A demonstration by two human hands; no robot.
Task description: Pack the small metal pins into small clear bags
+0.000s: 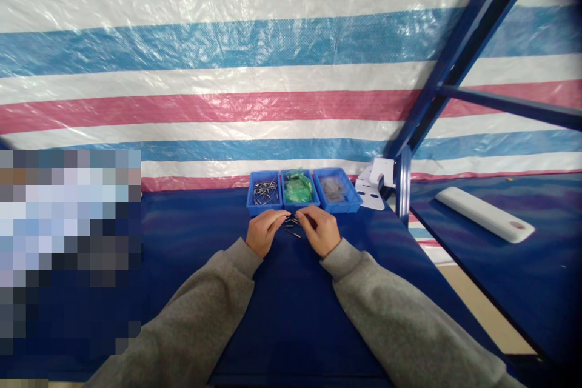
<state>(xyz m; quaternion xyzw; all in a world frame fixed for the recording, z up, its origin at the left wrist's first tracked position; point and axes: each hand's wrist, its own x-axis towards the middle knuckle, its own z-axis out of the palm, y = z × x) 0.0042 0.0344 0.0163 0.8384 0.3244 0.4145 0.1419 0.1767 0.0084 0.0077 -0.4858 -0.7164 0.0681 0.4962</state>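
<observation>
Over the blue tabletop, my left hand (267, 233) and my right hand (319, 230) face each other with little space between their fingertips. Both are closed in a pinch, thumb against fingers; what each holds, if anything, is too small to make out. Several thin metal pins (293, 234) lie on the table between and just below the fingertips. Right behind the hands stands a blue bin of loose metal pins (266, 191). Beside it, the middle bin holds green plastic bags (297, 188), and the right-hand bin has clear plastic bags (334, 189) in it.
White cut-out pieces (373, 185) lie right of the bins, near a blue metal post (402, 188). Past a gap, a long white object (484, 214) rests on another blue table. A striped plastic sheet (204, 106) hangs behind. The left side is pixelated.
</observation>
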